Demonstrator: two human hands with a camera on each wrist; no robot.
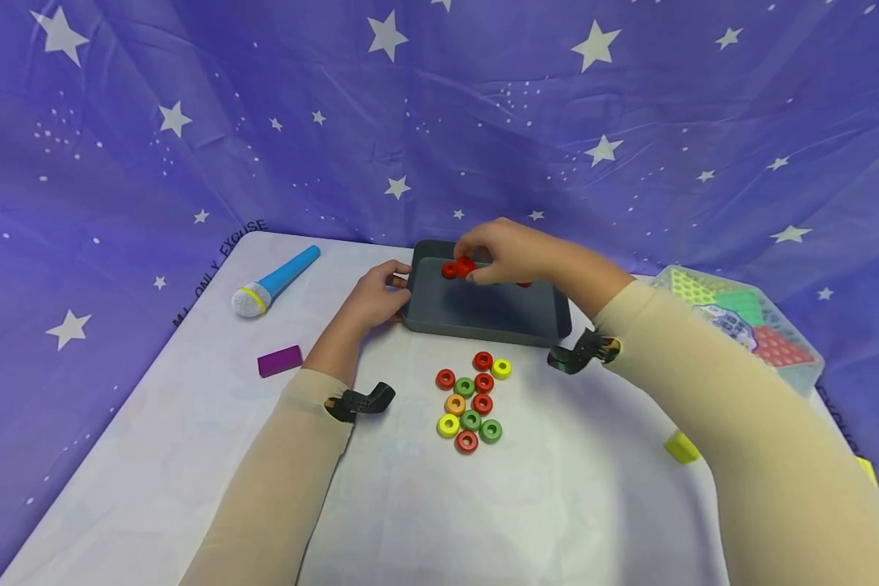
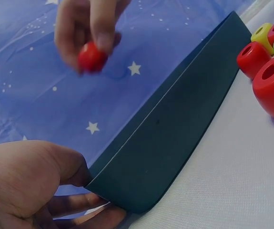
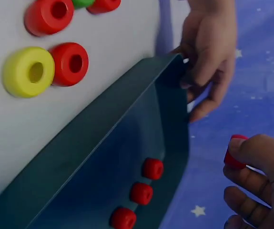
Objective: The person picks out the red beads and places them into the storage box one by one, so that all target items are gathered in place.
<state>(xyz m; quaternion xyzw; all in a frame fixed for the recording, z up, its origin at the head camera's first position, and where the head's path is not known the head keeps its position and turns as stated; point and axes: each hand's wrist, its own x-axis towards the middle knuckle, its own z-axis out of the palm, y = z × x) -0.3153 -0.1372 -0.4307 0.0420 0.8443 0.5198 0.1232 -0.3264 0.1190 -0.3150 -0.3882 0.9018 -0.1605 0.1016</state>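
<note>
A dark grey tray stands toward the back of the white table. My left hand grips its left side, with the thumb at the rim and the fingers around the outside in the left wrist view. Between thumb and fingers, my right hand pinches a red bead above the tray. Inside the tray, the right wrist view shows red beads in a row, one red bead nearest the left-hand end. My right hand hides part of that row in the head view.
In front of the tray lie several loose beads: red, yellow, green and orange. A toy microphone and a purple block lie left. At right are a clear plastic box and a yellow block.
</note>
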